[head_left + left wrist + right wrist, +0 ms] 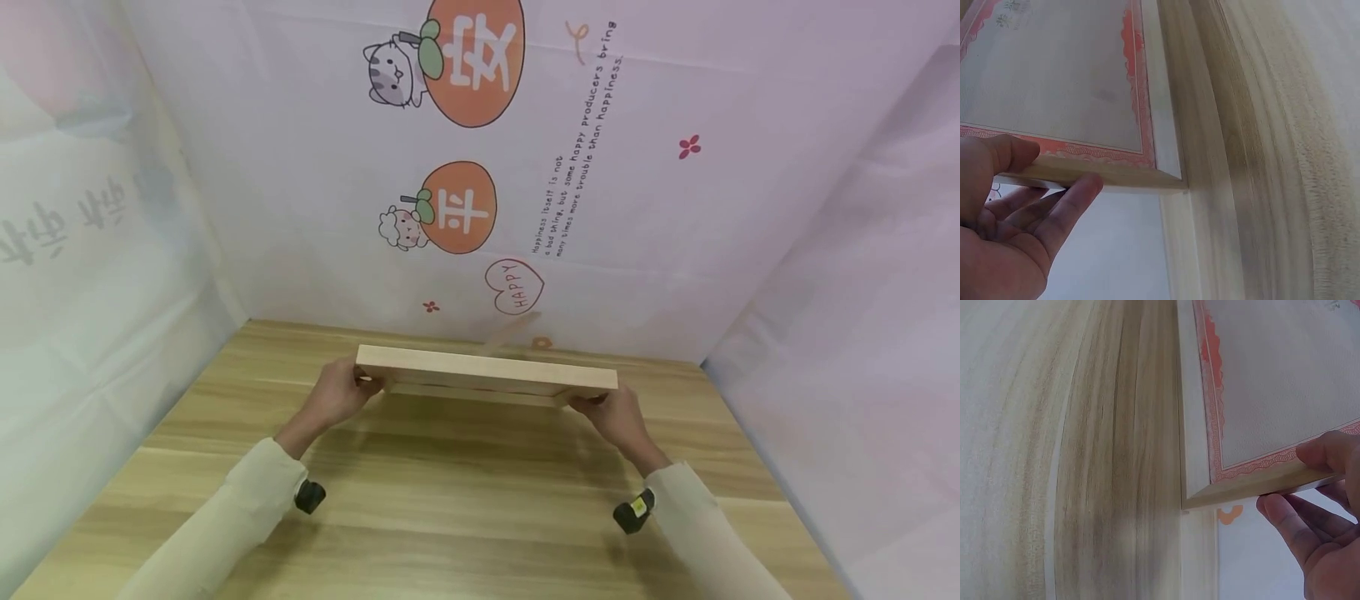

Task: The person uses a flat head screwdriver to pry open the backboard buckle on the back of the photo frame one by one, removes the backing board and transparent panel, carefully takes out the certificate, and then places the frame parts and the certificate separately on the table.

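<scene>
A light wooden picture frame [487, 367] stands on edge across the far part of the table, seen mostly from above in the head view. Inside it is a pale sheet [1060, 81] with a red patterned border. My left hand [339, 393] grips the frame's left side; in the left wrist view the thumb is on the front and the fingers are behind. The right hand [617, 419] holds the opposite side the same way, its thumb resting on the frame's face [1285, 469]. Most of the sheet is hidden from the head view.
The wood-grain table [450, 508] extends toward me. Behind the frame rises a white printed backdrop [637, 233] with orange drawings and lettering. Pale sheets hang as walls on the left [90, 317] and right [862, 333]. A small black device is strapped at each wrist.
</scene>
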A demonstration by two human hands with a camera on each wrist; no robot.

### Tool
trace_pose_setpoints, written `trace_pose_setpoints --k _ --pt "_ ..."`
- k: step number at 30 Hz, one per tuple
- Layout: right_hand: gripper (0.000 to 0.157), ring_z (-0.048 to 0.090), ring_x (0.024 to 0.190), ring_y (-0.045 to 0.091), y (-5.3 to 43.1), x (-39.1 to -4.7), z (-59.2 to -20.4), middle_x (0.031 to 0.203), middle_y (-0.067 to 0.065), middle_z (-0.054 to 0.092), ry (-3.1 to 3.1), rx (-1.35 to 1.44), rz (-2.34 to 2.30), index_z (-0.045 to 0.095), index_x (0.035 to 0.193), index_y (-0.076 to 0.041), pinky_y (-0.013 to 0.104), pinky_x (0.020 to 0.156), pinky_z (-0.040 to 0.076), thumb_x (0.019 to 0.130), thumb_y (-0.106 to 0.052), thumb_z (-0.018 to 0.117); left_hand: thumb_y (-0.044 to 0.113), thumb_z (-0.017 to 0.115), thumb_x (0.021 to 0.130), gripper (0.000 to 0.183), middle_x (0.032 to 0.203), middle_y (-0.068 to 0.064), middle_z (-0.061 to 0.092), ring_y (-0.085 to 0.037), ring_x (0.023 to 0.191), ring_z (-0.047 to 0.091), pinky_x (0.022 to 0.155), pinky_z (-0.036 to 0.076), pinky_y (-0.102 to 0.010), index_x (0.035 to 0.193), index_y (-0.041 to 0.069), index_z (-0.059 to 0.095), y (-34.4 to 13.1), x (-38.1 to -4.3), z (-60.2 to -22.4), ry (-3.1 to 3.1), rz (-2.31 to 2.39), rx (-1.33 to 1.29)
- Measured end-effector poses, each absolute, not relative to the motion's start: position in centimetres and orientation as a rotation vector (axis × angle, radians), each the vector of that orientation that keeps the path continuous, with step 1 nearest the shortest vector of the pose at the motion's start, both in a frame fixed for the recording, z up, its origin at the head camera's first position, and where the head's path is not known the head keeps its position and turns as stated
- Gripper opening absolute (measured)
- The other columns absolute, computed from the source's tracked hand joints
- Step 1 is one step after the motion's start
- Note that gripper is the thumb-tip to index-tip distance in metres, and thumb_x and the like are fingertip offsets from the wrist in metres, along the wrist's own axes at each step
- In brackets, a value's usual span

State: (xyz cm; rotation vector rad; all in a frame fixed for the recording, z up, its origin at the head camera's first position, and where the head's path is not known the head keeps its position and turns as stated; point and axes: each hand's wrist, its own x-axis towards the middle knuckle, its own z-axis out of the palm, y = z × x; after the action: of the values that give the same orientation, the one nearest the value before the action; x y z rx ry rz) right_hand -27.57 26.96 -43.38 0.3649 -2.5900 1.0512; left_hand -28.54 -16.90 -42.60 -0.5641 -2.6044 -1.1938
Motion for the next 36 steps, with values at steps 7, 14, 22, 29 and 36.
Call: trace_pose_setpoints --k 7,14,22,29,36 --pt "0.04 0.07 0.098 0.038 27.0 -27.5 -43.5 0.111 0.021 0.069 -2.571 0.439 0.931 0.062 0.119 -0.001 0.048 0.079 0.06 0.083 -0.008 0.078 0.004 0.068 0.09 0.028 0.11 -0.023 0.07 -0.037 0.097 0.07 0.08 0.06 -0.047 0.117 -0.001 0.065 -17.0 -28.4 -42.6 -2.628 -1.214 -0.535" --pt "0.04 0.069 0.096 0.04 27.0 -27.0 -44.0 0.108 0.023 0.071 -2.512 0.539 0.967 0.067 0.111 0.005 0.052 0.079 0.058 0.074 0.004 0.081 0.001 0.074 0.085 0.044 0.122 -0.027 0.065 -0.043 0.11 0.064 0.091 0.055 -0.054 0.125 -0.009 0.061 -16.9 -28.2 -42.8 -2.726 -1.116 -0.517" --pt "0.04 0.061 0.114 0.045 27.2 -26.7 -43.7 0.124 0.026 0.064 -2.611 0.48 1.169 0.062 0.122 0.005 0.058 0.094 0.052 0.084 0.002 0.073 -0.007 0.07 0.085 0.047 0.13 -0.028 0.06 -0.045 0.121 0.057 0.098 0.051 -0.052 0.13 -0.009 0.056 -17.3 -28.1 -43.2 -2.753 -1.216 -0.493" --pt "0.05 0.05 0.128 0.045 27.9 -26.1 -43.4 0.143 0.028 0.048 -2.695 0.411 1.616 0.047 0.139 0.006 0.041 0.099 0.053 0.092 -0.001 0.064 -0.011 0.048 0.095 0.039 0.134 -0.026 0.058 -0.041 0.123 0.057 0.086 0.058 -0.037 0.133 -0.007 0.054 -17.5 -28.1 -43.3 -2.754 -1.535 -0.367" --pt "0.069 0.052 0.127 0.038 28.5 -25.8 -43.4 0.152 0.029 0.036 -2.695 0.361 1.892 0.037 0.146 0.004 0.026 0.093 0.055 0.089 -0.015 0.071 0.009 0.048 0.103 0.031 0.126 -0.024 0.064 -0.031 0.106 0.068 0.08 0.06 -0.033 0.129 -0.004 0.059 -17.6 -28.1 -43.6 -2.727 -1.642 -0.229"
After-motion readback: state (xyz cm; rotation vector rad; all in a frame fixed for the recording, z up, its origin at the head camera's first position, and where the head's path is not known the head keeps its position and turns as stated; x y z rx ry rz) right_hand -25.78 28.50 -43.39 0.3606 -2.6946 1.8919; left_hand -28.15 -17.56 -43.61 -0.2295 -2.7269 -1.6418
